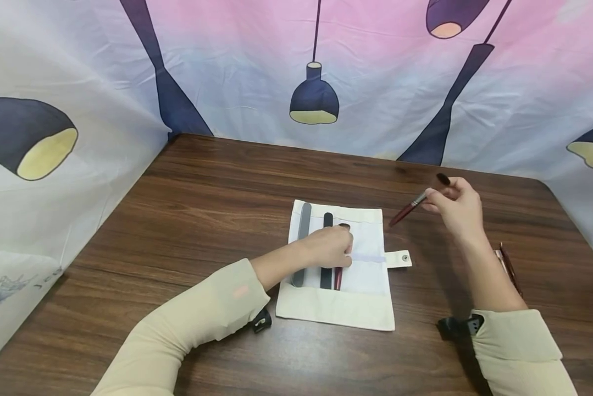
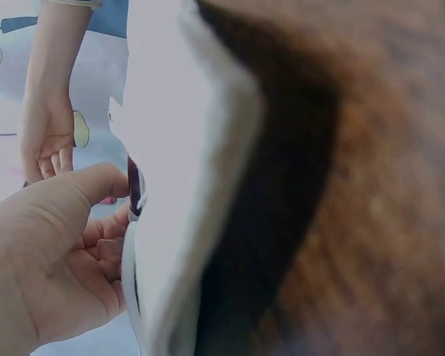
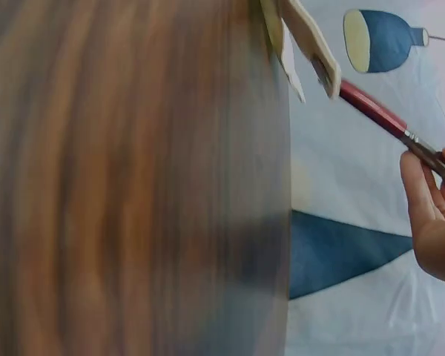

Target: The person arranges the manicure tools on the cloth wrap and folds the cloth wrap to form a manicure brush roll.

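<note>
A cream fabric pouch [image 1: 333, 308] lies opened flat on the table, its lower pocket holding a grey flat strip like a nail file [image 1: 304, 220], a black one [image 1: 328, 220] and a makeup brush with a dark red handle [image 1: 338, 279]. Over that brush, my left hand [image 1: 328, 247] pinches it between thumb and fingers, covering its middle. To the right of the pouch my right hand [image 1: 456, 212] holds up a second makeup brush [image 1: 402, 215] near its dark bristles. Its red handle [image 3: 372, 108] slants down toward the pouch.
A tab with a metal snap [image 1: 399, 258] sticks out from the pouch's right side. Slim dark red and pale items [image 1: 509, 267] lie beside my right forearm. A printed cloth [image 1: 256, 82] hangs behind the wooden table [image 1: 202, 192].
</note>
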The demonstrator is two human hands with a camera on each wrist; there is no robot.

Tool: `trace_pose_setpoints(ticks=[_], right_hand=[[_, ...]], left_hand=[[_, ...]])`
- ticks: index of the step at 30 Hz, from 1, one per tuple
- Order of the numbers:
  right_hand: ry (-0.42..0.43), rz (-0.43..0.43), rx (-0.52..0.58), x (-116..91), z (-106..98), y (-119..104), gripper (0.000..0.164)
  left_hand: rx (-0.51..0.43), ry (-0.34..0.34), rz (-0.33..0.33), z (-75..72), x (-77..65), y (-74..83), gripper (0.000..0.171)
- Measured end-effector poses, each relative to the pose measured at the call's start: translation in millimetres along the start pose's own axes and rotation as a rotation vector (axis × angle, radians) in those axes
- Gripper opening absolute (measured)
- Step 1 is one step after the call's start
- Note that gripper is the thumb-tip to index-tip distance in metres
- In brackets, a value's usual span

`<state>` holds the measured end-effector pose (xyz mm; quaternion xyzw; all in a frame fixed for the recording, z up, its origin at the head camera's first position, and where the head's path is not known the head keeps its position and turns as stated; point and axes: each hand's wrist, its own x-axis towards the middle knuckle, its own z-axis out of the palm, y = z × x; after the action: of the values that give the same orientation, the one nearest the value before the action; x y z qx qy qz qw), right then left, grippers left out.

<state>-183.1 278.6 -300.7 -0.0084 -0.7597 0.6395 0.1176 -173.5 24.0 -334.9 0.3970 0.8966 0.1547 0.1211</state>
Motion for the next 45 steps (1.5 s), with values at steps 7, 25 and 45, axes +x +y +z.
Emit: trace_pose_setpoints(ticks=[7,25,45], right_hand=[[-0.13,0.031,0.213,3.3,24.2,3.1,0.017],[-0.402,0.12,-0.103,10.1,61.9,12.2,0.046],[-0.63,0.179,-0.316,7.4,68.3,16.6,0.038]], left_hand=[[-0.045,0.027,0.022,2.3,0.3,-5.7,0.014],[-0.086,0.045,0.035,2.9,2.9,-5.9,0.02],[-0.105,0.019,-0.008,0.8,3.4,-2.2,0.021]])
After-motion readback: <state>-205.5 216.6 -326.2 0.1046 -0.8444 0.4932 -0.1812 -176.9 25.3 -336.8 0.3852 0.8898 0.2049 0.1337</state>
